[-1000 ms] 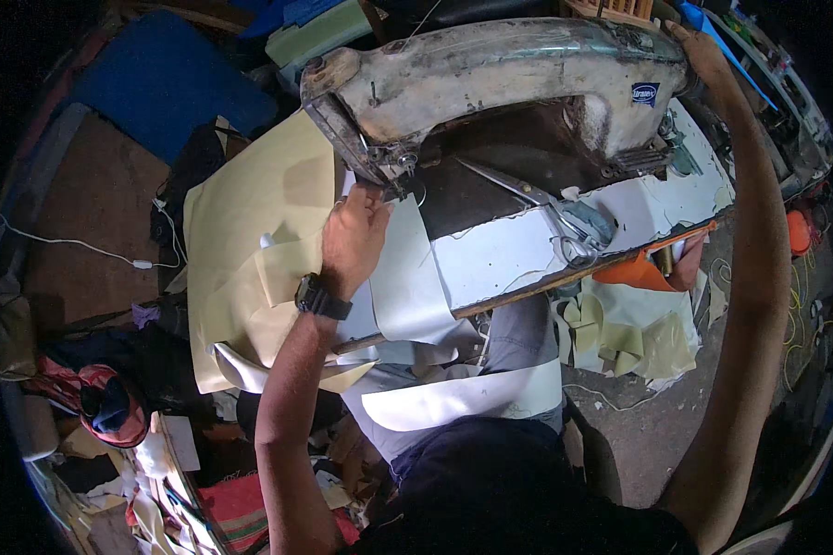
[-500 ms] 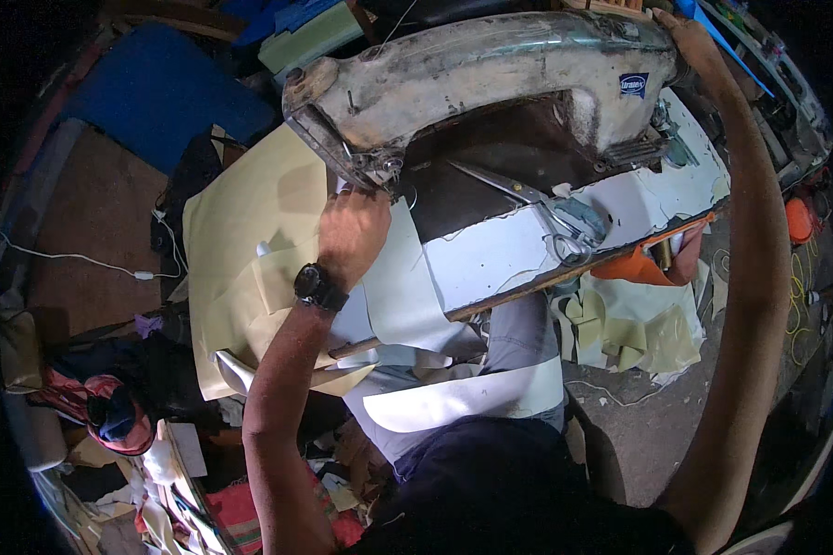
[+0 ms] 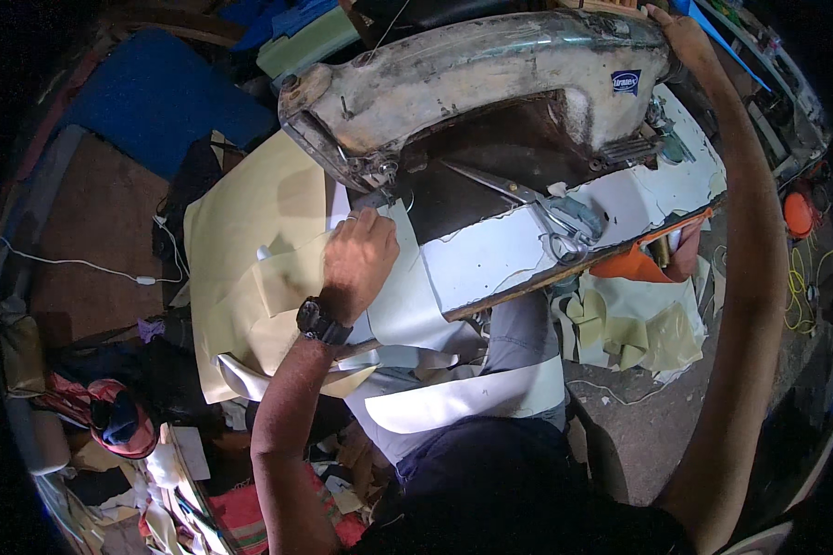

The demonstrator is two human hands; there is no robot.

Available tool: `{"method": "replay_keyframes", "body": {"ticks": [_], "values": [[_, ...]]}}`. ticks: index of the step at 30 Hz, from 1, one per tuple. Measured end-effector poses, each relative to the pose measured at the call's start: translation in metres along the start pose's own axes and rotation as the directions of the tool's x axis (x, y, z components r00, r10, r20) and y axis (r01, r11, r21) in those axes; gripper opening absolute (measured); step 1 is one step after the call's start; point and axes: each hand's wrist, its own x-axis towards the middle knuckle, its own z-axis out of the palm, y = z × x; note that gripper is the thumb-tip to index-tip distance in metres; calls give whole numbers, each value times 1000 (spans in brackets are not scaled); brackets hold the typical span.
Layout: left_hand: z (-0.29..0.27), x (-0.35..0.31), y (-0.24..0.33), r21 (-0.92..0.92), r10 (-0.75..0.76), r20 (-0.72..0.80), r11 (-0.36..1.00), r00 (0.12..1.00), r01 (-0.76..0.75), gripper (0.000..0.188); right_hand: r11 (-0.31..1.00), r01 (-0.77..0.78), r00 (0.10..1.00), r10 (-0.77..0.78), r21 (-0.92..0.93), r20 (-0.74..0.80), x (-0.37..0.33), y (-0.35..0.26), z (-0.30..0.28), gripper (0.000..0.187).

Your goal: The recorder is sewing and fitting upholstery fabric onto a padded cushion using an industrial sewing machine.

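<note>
A worn grey sewing machine (image 3: 472,69) stands on a white table (image 3: 491,250). My left hand (image 3: 356,259), with a black watch on the wrist, presses flat on a white sheet of material (image 3: 398,296) just below the machine's needle end. A cream sheet (image 3: 250,250) lies under it to the left. My right arm reaches up along the right side, and my right hand (image 3: 680,32) rests on the machine's far right end, where the handwheel is hidden behind it. Scissors (image 3: 537,203) lie on the table under the machine's arm.
Cut cream pieces (image 3: 634,324) and an orange scrap (image 3: 634,264) hang below the table's right edge. A blue sheet (image 3: 157,102) and brown board (image 3: 83,231) lie at left. A white cable (image 3: 93,268) crosses the floor. Cluttered scraps and bags fill the lower left.
The view has shifted slightly; my left hand has slid a little down and right on the white sheet by the needle. My right hand stays at the machine's right end.
</note>
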Motion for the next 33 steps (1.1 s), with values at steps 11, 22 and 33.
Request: {"method": "replay_keyframes", "body": {"ticks": [11, 22, 33], "values": [[-7, -1, -7, 127, 79, 67, 988, 995, -87, 8, 890, 416, 765, -453, -185, -457, -31, 86, 76, 49], [-4, 9, -2, 124, 128, 87, 983, 988, -139, 9, 959, 204, 952, -147, 197, -269, -5, 100, 41, 47], [-6, 9, -2, 238, 128, 100, 960, 987, -149, 6, 935, -45, 969, 127, 352, -213, -109, 77, 36, 60]]}}
